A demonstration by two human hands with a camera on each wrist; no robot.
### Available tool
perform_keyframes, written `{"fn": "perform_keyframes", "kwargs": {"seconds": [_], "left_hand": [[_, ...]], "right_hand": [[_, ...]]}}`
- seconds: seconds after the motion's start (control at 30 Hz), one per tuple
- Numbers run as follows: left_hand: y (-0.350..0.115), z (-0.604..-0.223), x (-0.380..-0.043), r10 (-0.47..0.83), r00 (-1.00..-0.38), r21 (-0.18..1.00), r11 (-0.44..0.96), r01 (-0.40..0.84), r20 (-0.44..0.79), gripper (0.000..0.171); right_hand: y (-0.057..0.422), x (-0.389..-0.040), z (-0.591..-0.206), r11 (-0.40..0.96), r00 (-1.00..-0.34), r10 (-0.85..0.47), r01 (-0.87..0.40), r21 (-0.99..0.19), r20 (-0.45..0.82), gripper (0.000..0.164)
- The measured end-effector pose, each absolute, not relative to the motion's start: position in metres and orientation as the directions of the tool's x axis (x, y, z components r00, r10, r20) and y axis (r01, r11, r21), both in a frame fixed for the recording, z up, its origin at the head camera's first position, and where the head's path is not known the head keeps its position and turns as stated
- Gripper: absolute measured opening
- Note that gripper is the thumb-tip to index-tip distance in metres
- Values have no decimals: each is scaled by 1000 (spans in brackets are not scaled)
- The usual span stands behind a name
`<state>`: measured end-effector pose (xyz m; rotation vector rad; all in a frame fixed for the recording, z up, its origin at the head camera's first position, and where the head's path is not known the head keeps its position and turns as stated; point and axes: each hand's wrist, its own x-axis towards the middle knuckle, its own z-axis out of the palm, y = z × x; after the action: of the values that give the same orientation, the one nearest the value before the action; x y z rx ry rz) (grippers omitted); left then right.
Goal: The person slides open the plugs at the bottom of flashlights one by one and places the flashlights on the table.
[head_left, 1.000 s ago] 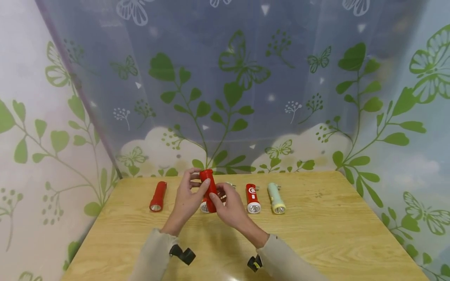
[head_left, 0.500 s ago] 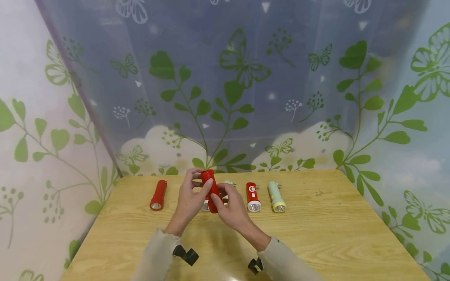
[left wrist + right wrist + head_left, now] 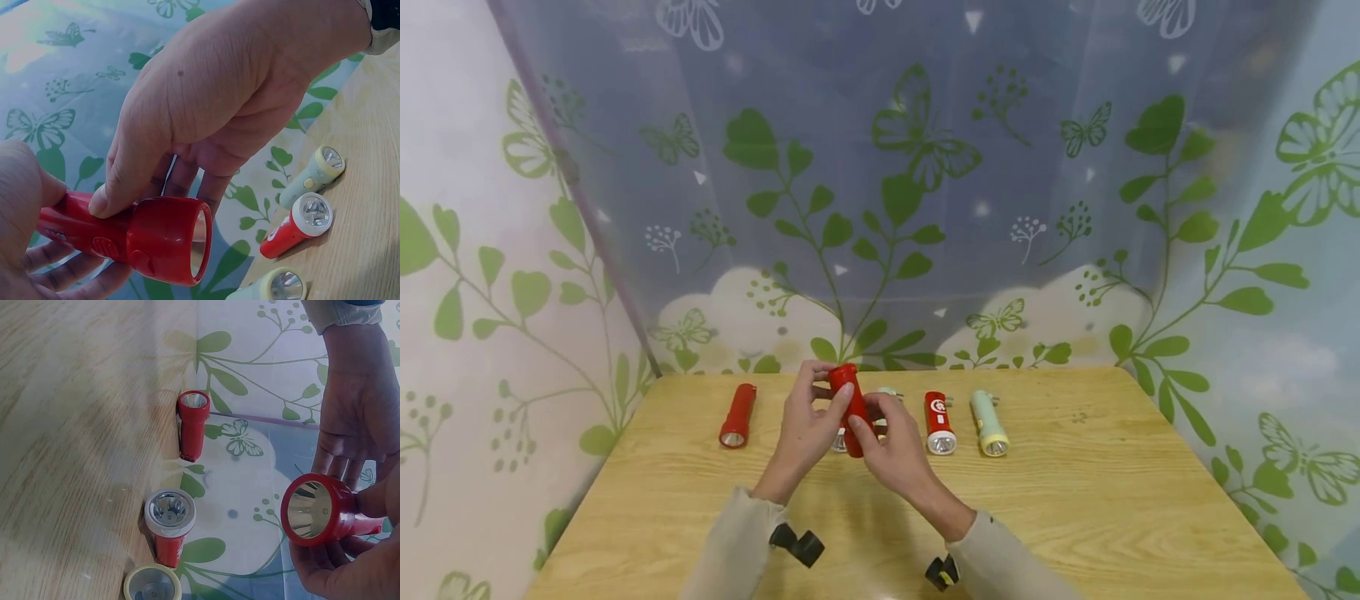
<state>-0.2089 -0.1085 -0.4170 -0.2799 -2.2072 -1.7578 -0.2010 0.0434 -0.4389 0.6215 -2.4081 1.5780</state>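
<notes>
Above the table, a red flashlight (image 3: 844, 376) is held between both hands. Its lens end, seen in the left wrist view as a wide red head (image 3: 164, 240), points down towards the person. My left hand (image 3: 801, 433) grips it near the tail end, thumb along the body. From the other side my right hand (image 3: 898, 446) pinches it closer to the head, its thumb lying on the barrel in the left wrist view. The right wrist view shows the clear lens and silver reflector (image 3: 309, 509). Fingers hide much of the body.
On the wooden table (image 3: 1075, 500) lie a red flashlight (image 3: 739, 417) at left, a red-and-white flashlight (image 3: 940, 423) and a pale green flashlight (image 3: 990, 423) at right. Behind the hands, another red-and-white flashlight (image 3: 170, 515) and a pale green flashlight (image 3: 275, 287) are partly hidden. A printed curtain (image 3: 820, 167) stands behind.
</notes>
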Motion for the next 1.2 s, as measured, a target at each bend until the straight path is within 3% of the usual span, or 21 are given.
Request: {"fn": "perform_keyframes", "kwargs": {"seconds": [1.2], "left_hand": [[-113,-410,-208,25,-942,907,264,328,334,32]], "right_hand": [[39,-201,-436,352,-877,-224,-479,-804,425,21]]}}
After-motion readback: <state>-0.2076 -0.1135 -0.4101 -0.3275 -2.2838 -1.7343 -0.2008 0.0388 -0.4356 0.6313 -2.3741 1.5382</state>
